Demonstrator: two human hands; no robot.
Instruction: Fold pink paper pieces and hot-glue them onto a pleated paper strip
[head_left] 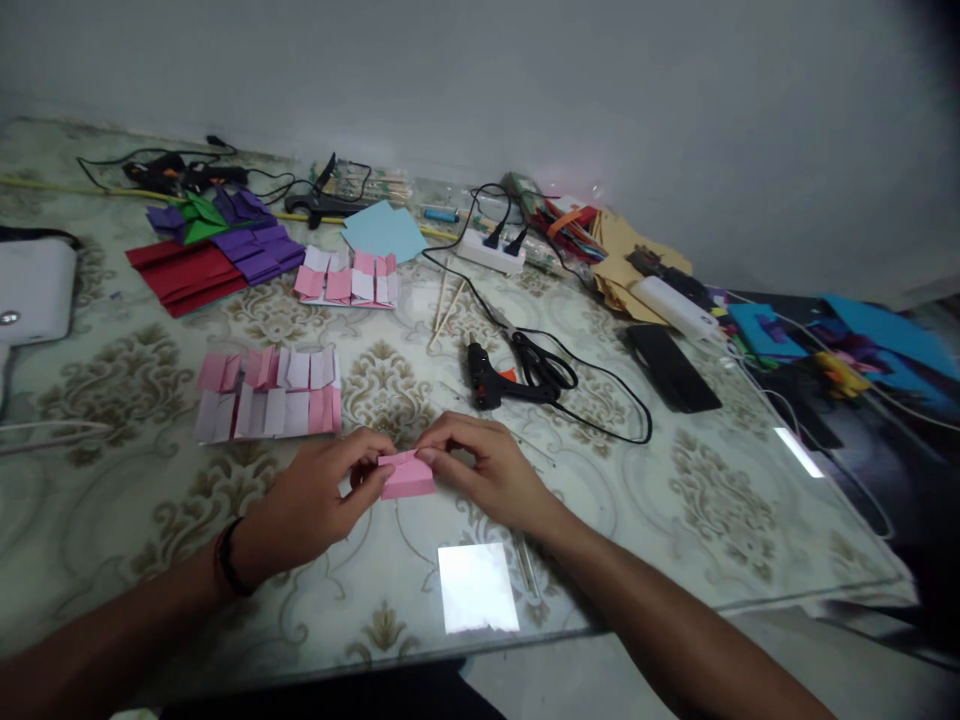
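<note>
A small pink paper (407, 482) with a folded upper edge is held between my two hands, low over the patterned table. My left hand (330, 490) pinches its left end between thumb and fingers, and a dark band circles that wrist. At the paper's upper right, my right hand (487, 465) grips the fold with thumb and forefinger. Just beyond my left hand lies a card of folded pink and white papers (270, 393). A white square of paper (478, 588) rests near the table's front edge, below my right hand.
Behind my right hand are a black glue gun (499, 378) and scissors (541, 362). A phone (673, 367) lies to the right. Farther back are a power strip (491, 250), light-blue paper (385, 230), red folded paper (187, 270) and wooden sticks (448, 312). Cables cross the table.
</note>
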